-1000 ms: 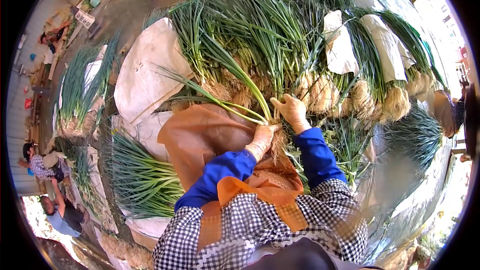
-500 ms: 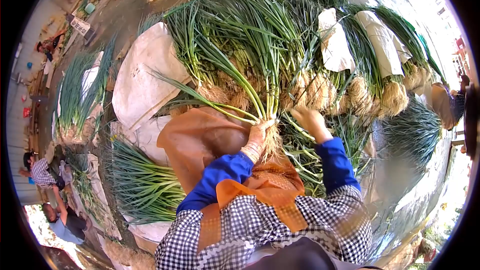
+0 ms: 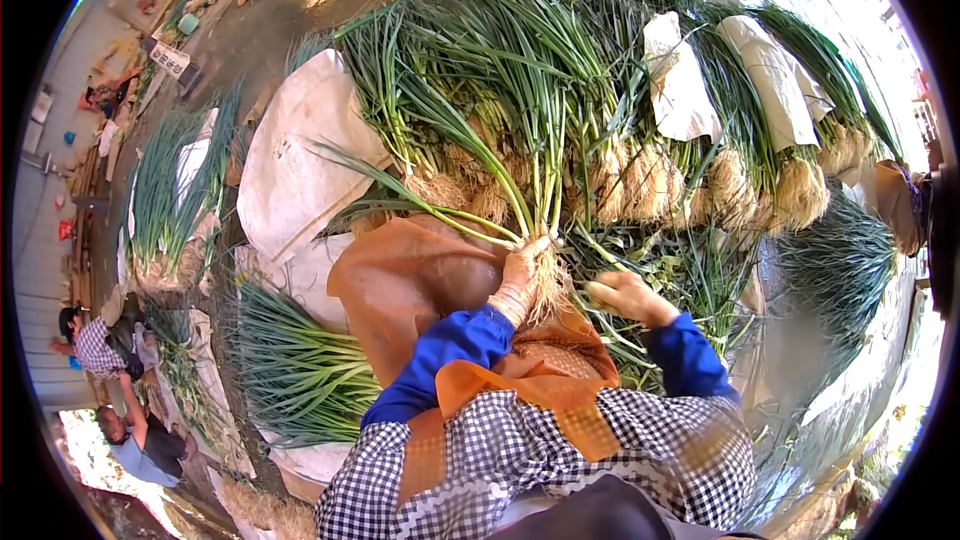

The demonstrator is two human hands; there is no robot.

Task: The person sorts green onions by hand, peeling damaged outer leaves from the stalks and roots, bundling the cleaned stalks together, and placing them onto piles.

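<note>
A small bunch of green onions (image 3: 541, 195) is gripped in my left hand (image 3: 519, 278), just above its hairy, pale roots (image 3: 550, 285). The green tops fan out away from me over a larger heap of green onions (image 3: 500, 50). To the right of those roots, my right hand (image 3: 632, 298) is apart from the bunch with its fingers curled closed. Whatever may be between these fingers is too small or hidden to tell. Beneath it lies a litter of loose leaves and stalks (image 3: 690, 265). An orange-brown apron (image 3: 410, 275) covers my lap.
Rooted bundles (image 3: 640, 185) line the far right, some under white sacking (image 3: 765, 80). More green onions (image 3: 300, 365) lie at my left beside a pale sack (image 3: 310, 160). Other people, one in a checked top (image 3: 97, 348), are at the left edge.
My right hand has moved down towards me, away from the onion stems, and its fingers are more curled. My left hand keeps its hold on the bunch. The view has shifted slightly.
</note>
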